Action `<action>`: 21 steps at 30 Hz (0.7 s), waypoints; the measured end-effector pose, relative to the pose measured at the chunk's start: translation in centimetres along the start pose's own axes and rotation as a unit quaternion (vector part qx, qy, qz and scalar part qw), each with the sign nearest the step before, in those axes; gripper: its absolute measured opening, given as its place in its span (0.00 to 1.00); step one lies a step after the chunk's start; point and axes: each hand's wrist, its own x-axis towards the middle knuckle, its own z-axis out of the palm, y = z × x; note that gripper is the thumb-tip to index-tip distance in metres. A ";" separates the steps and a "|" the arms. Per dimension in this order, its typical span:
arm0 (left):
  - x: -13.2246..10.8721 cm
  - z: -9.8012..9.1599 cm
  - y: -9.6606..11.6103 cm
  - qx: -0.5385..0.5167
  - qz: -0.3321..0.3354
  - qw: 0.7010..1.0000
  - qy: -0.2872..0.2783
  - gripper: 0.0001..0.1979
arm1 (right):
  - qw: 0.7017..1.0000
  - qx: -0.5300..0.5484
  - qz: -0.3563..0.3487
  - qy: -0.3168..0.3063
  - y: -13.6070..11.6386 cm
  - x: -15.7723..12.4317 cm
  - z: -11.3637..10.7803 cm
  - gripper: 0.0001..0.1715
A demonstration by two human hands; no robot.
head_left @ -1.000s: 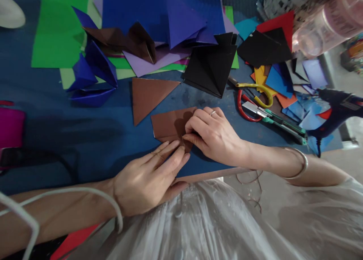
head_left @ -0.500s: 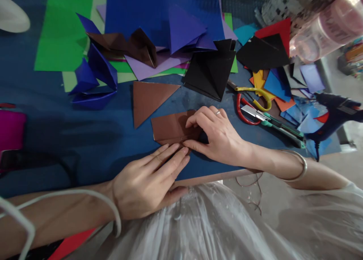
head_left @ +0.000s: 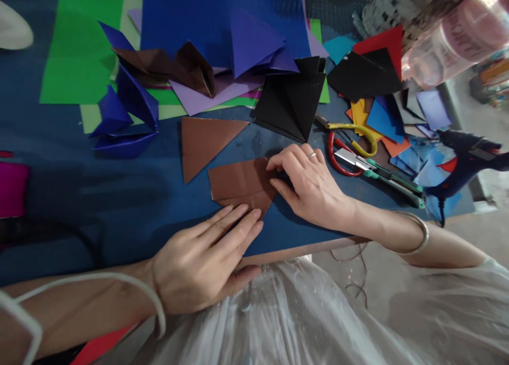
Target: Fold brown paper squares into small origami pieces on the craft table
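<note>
A folded piece of brown paper with crease lines lies near the table's front edge. My left hand lies flat, fingers stretched out, its fingertips on the paper's lower edge. At the paper's right end, my right hand has curled fingers, with thumb and forefinger closing on that edge. Part of the paper's right end is hidden by this hand. Just beyond lies a brown paper triangle, apart from both hands.
Yellow-and-red-handled scissors, a utility knife and a dark glue gun lie to the right. Folded blue, brown and black paper line the back. A clear pink bottle stands at the back right.
My right thumb has moved from the lower fold up and right to the paper's right edge, uncovering more of the crease. My left hand stays pressed on the paper. The view has shifted slightly.
</note>
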 end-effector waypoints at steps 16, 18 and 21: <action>0.7 -0.6 -0.3 -0.002 -0.012 1.000 0.001 0.16 | 0.940 0.063 -0.328 0.070 -0.4 -2.1 0.5 0.14; 0.8 -0.5 -0.3 0.000 -0.006 1.000 0.017 0.17 | 0.942 0.051 -0.327 0.064 -0.5 -2.1 0.3 0.15; 0.8 -0.5 -0.3 0.015 0.002 1.000 0.024 0.17 | 0.940 0.022 -0.334 0.069 -0.6 -2.0 0.1 0.14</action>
